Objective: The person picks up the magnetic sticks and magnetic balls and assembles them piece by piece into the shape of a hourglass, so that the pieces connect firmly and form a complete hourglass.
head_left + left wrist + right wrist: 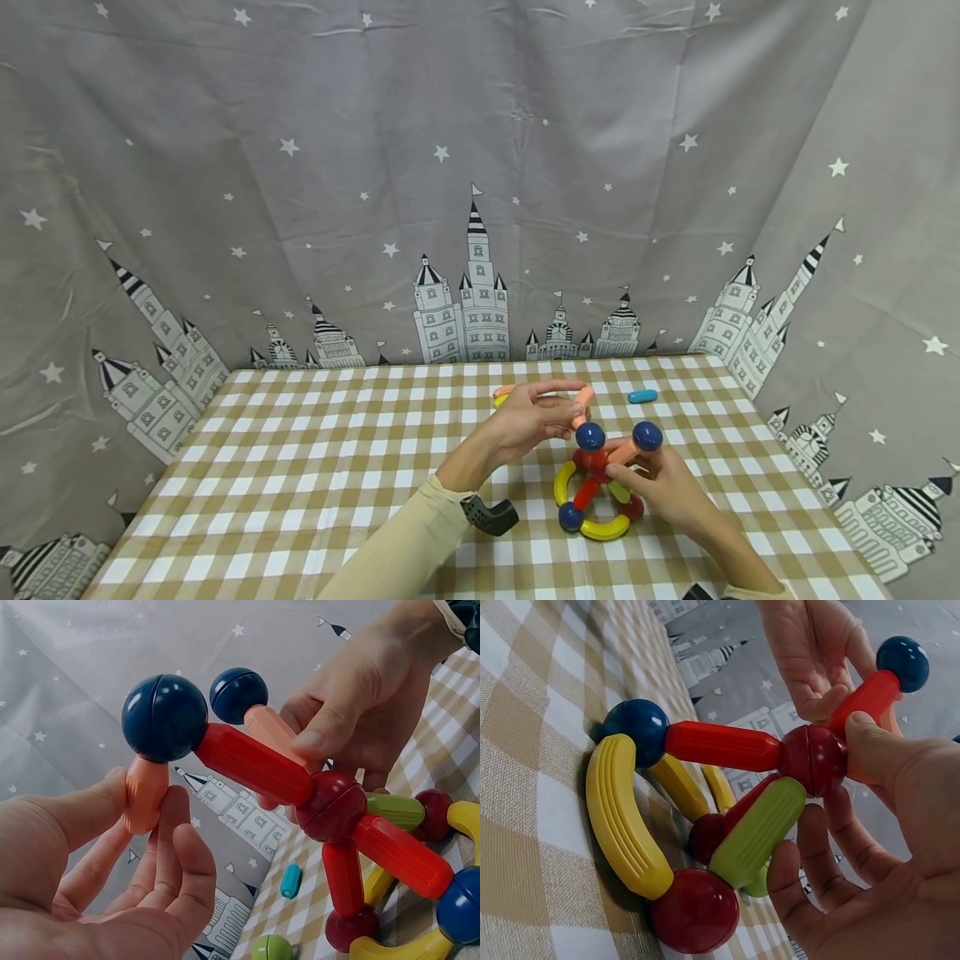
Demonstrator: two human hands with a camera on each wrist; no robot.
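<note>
A magnetic stick-and-ball structure stands on the table; its ring of curved yellow sticks (pixel 619 817) links blue and dark red balls (pixel 694 911). Red sticks (pixel 405 855) and a lime green stick (pixel 757 832) slope up to a dark red hub ball (pixel 331 806). My left hand (pixel 517 421) pinches a peach stick (pixel 146 795) between thumb and fingers, its end against a blue ball (pixel 165 716) on an upper red stick (pixel 255 765). With thumb and fingers, my right hand (pixel 671 492) grips another peach stick (pixel 274 735) near the hub, tipped by a second blue ball (pixel 238 695).
Farther back on the checked tablecloth (pixel 300 467) lies a teal stick (pixel 642 397). Behind my left hand, yellow and orange pieces (pixel 501 401) show partly. A green ball (pixel 271 948) appears in the left wrist view. A grey castle-print curtain (pixel 360 208) hangs along the table's back edge.
</note>
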